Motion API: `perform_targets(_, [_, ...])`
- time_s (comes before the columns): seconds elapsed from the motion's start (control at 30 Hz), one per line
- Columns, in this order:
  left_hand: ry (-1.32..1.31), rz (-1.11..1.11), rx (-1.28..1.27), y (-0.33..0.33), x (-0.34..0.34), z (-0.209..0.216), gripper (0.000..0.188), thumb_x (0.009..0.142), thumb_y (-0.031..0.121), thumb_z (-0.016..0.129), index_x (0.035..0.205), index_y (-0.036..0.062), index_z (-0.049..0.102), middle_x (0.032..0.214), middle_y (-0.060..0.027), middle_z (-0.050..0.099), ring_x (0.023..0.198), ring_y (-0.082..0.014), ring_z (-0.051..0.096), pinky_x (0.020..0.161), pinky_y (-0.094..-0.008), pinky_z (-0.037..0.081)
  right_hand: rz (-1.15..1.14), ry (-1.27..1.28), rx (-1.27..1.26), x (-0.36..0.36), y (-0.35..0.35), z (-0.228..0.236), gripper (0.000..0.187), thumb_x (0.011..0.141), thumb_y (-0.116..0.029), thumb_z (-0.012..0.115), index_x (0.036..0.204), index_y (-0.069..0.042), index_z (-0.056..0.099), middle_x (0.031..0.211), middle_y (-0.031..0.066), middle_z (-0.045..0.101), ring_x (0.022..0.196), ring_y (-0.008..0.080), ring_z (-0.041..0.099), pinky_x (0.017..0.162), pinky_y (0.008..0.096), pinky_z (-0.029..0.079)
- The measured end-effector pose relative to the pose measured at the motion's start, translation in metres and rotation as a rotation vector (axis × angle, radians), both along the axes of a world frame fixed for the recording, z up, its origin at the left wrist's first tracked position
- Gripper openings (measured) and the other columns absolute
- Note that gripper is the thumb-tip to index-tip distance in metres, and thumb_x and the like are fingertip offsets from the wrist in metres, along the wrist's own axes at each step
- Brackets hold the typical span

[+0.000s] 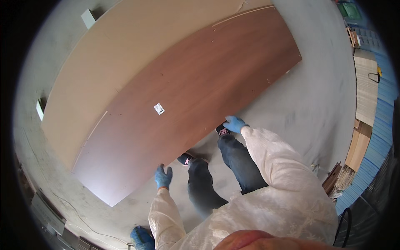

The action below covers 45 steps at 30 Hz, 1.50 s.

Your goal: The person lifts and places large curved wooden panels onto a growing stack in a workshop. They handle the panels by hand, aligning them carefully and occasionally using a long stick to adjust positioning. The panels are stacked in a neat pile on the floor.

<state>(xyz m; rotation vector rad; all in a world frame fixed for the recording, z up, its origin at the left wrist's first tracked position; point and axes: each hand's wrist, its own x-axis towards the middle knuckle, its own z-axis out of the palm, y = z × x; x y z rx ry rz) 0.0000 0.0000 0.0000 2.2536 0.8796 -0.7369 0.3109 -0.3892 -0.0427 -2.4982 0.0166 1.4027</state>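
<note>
You are standing over a long reddish-brown board (187, 91), lying over a larger tan sheet (91, 62) on the grey floor (300, 112). Your blue-gloved left hand (163, 177) is hovering by the board's near edge, thumb and fingers apart; your blue-gloved right hand (236, 124) is sitting at that edge, its fingers' hold impossible to tell. You are probably lining up a two-handed grip, calling next for both hands closing together. A green bin-like container (350, 10) is standing upper right, contents too small to tell.
</note>
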Motion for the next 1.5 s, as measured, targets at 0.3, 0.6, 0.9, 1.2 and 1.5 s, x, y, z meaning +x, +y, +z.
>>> perform_targets(0.3, [0.173, 0.352, -0.355, -0.099, -0.047, 0.184, 0.050, 0.085, 0.033, 0.072, 0.116, -0.0053, 0.062, 0.103, -0.0157, 0.069, 0.092, -0.0236, 0.066, 0.085, -0.0343, 0.052, -0.355, 0.060, -0.143, -0.101, -0.107, 0.201, 0.040, 0.087, -0.038, 0.059, 0.108, -0.007, 0.071, 0.112, 0.0214, 0.067, 0.109, 0.0384, 0.063, 0.096, 0.0432, 0.048])
perform_targets(0.6, [-0.217, 0.448, -0.584, -0.170, 0.010, 0.321, 0.035, 0.090, 0.022, 0.070, 0.113, -0.0025, 0.065, 0.099, -0.0085, 0.070, 0.089, -0.0145, 0.063, 0.081, -0.0304, 0.052, -0.126, -0.320, 0.400, -0.069, -0.147, 0.309, 0.032, 0.086, -0.038, 0.059, 0.086, -0.008, 0.070, 0.083, 0.0221, 0.067, 0.079, 0.0363, 0.066, 0.074, 0.0439, 0.051])
perform_targets(0.9, [-0.248, 0.243, -0.343, -0.230, -0.020, 0.407, 0.049, 0.089, 0.039, 0.063, 0.117, -0.0006, 0.065, 0.116, -0.0188, 0.068, 0.109, -0.0300, 0.064, 0.096, -0.0386, 0.048, -0.679, 0.022, 0.450, -0.163, -0.275, 0.337, 0.019, 0.089, -0.025, 0.061, 0.079, -0.010, 0.066, 0.066, 0.0002, 0.060, 0.055, 0.0091, 0.052, 0.046, 0.0280, 0.037])
perform_targets(1.2, [-0.051, 0.690, -0.221, -0.251, -0.249, 0.406, 0.047, 0.087, 0.040, 0.064, 0.113, 0.0007, 0.068, 0.108, -0.0166, 0.070, 0.103, -0.0283, 0.066, 0.092, -0.0389, 0.050, 0.907, -0.128, 0.150, -0.242, -0.326, 0.294, 0.037, 0.089, -0.039, 0.053, 0.098, -0.007, 0.071, 0.089, 0.0154, 0.071, 0.077, 0.0295, 0.068, 0.070, 0.0457, 0.051])
perform_targets(1.5, [-0.032, 1.626, -0.396, -0.315, -0.395, 0.364, 0.031, 0.084, 0.036, 0.070, 0.094, 0.0070, 0.064, 0.068, -0.0060, 0.062, 0.060, -0.0212, 0.060, 0.050, -0.0374, 0.045, 0.269, -0.295, 0.541, -0.173, -0.173, 0.391, 0.035, 0.089, -0.034, 0.057, 0.083, 0.000, 0.064, 0.071, 0.0203, 0.061, 0.063, 0.0213, 0.056, 0.063, 0.0393, 0.047])
